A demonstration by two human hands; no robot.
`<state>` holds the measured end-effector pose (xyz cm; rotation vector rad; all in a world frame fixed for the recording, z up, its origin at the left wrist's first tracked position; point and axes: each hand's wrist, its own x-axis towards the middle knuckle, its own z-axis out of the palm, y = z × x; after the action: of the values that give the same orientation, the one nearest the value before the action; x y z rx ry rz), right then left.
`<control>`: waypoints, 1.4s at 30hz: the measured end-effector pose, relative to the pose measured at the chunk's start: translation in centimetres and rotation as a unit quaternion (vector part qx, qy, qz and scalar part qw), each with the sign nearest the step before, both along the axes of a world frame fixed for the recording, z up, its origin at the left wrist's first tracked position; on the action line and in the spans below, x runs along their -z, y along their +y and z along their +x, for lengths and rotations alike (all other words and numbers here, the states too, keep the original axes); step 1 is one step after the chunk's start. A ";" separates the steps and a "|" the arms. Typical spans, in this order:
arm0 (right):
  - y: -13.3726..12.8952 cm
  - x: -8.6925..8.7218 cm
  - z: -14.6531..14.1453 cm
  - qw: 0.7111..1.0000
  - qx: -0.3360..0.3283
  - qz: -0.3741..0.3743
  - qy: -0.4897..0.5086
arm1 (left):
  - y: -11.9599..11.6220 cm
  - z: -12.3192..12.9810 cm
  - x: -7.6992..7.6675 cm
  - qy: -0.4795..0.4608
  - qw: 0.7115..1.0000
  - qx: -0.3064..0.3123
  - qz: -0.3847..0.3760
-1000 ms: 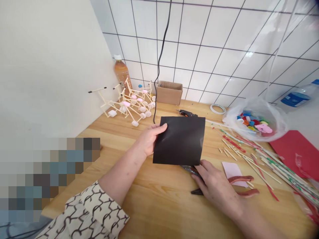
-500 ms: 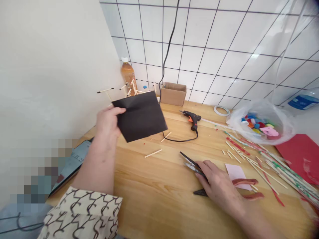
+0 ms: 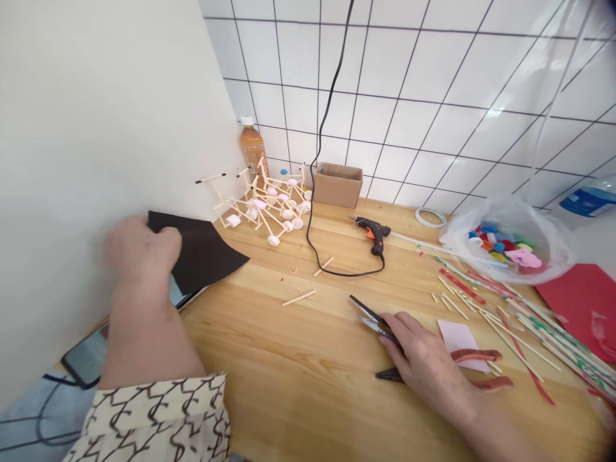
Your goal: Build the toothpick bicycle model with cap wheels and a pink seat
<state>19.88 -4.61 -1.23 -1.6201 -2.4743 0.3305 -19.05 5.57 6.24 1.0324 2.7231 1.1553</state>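
Note:
At the left, by the wall, my left hand (image 3: 142,250) pinches the black sheet (image 3: 199,251) at its left edge. The sheet hangs over a phone (image 3: 89,353) lying at the table's left edge and partly covers it. My right hand (image 3: 423,353) lies on the table, closed round the black-handled scissors (image 3: 375,321), whose blades point up and left. Under that hand are pliers with red handles (image 3: 486,384), beside a pink paper (image 3: 459,337); whether the fingers touch the pliers is hidden.
Stick models with pink and white wheels (image 3: 274,205) stand near a bottle (image 3: 253,151). A cardboard box (image 3: 338,186), glue gun (image 3: 374,234), tape roll (image 3: 430,217), bag of colourful caps (image 3: 505,247), loose sticks (image 3: 529,321) and red sheet (image 3: 584,308) lie around the wooden table (image 3: 298,372).
My left hand has carried the black sheet left and down, from mid-table to beside the wall, uncovering the stick models. My right hand has stayed in place.

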 end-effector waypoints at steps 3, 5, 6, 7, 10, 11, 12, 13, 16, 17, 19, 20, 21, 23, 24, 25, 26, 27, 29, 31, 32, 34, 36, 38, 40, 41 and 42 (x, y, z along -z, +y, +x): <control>0.0 0.1 0.0 1.000 0.000 -0.003 -0.001 | 0.4 0.0 0.6 0.041 0.998 -0.028 -0.025; 0.0 0.1 0.0 1.000 -0.004 -0.002 0.001 | 0.7 0.2 0.9 0.038 0.999 -0.032 -0.004; 0.0 0.2 0.0 1.000 -0.005 -0.001 0.002 | 0.8 0.3 1.1 0.034 0.999 -0.028 0.009; 0.0 0.2 0.0 1.000 -0.005 0.000 0.003 | 0.9 0.3 1.2 0.033 0.999 -0.023 0.027; -0.1 0.2 0.1 1.000 -0.002 -0.001 0.008 | 1.3 0.8 1.6 0.092 0.988 0.018 0.121; -0.1 0.1 0.1 1.000 -0.001 -0.004 0.011 | 1.5 1.2 1.7 0.129 0.977 0.038 0.165; -0.1 0.0 0.0 1.000 0.002 -0.008 0.013 | 1.6 1.7 1.8 0.159 0.963 0.067 0.205; 0.0 -0.1 0.0 1.000 0.005 -0.014 0.017 | 1.6 2.5 1.8 0.175 0.949 0.098 0.244; 0.1 -0.5 -0.1 0.998 0.023 -0.029 0.050 | 1.1 6.3 2.1 0.134 0.908 0.216 0.332; 0.2 -0.6 -0.1 0.996 0.029 -0.034 0.071 | 0.7 8.1 2.2 0.087 0.898 0.265 0.339; 0.4 -0.9 -0.1 0.990 0.042 -0.041 0.131 | -0.5 12.0 2.5 -0.060 0.867 0.384 0.313; 0.4 -1.1 -0.1 0.984 0.048 -0.046 0.167 | -1.1 13.9 2.8 -0.142 0.850 0.432 0.267; 0.5 -1.2 0.0 0.976 0.055 -0.052 0.204 | -1.8 15.7 3.0 -0.223 0.823 0.478 0.210; 0.5 -1.5 0.0 0.957 0.071 -0.075 0.273 | -3.0 18.7 3.7 -0.359 0.772 0.512 0.117; 0.5 -1.6 0.1 0.945 0.080 -0.091 0.304 | -3.4 19.7 4.0 -0.416 0.754 0.502 0.088; 0.4 -1.7 0.1 0.932 0.092 -0.108 0.333 | -3.7 20.6 4.3 -0.469 0.740 0.475 0.078; 0.4 -1.8 0.1 0.919 0.107 -0.124 0.358 | -3.9 21.2 4.6 -0.514 0.726 0.452 0.066; 0.3 -1.8 0.1 0.906 0.124 -0.139 0.381 | -4.1 21.7 4.8 -0.548 0.714 0.433 0.054; 0.3 -1.8 0.1 0.879 0.156 -0.168 0.418 | -4.4 22.4 5.1 -0.604 0.677 0.420 0.031; 0.2 -1.7 0.1 0.850 0.171 -0.197 0.458 | -4.6 22.9 5.2 -0.643 0.638 0.423 0.014; 0.2 -1.6 0.1 0.834 0.171 -0.212 0.481 | -4.8 23.2 5.3 -0.658 0.621 0.425 0.009; 0.2 -1.4 0.1 0.801 0.166 -0.238 0.524 | -5.0 23.7 5.4 -0.680 0.597 0.426 0.007; 0.2 -1.2 0.2 0.777 0.164 -0.256 0.551 | -5.2 24.0 5.5 -0.696 0.579 0.424 0.020; 0.2 -0.9 0.2 0.767 0.165 -0.270 0.558 | -5.2 24.2 5.6 -0.702 0.571 0.423 0.040; 0.2 -0.7 0.2 0.766 0.162 -0.280 0.556 | -5.1 24.2 5.8 -0.702 0.572 0.422 0.055; 0.2 -0.6 0.2 0.766 0.161 -0.285 0.553 | -5.1 24.2 6.0 -0.700 0.574 0.420 0.061; 0.2 -0.5 0.2 0.767 0.159 -0.290 0.550 | -5.0 24.1 6.1 -0.699 0.577 0.418 0.066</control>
<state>20.11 -4.39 -0.74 -1.3050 -1.2044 1.5593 5.06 0.56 0.12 0.6485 0.7380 1.0922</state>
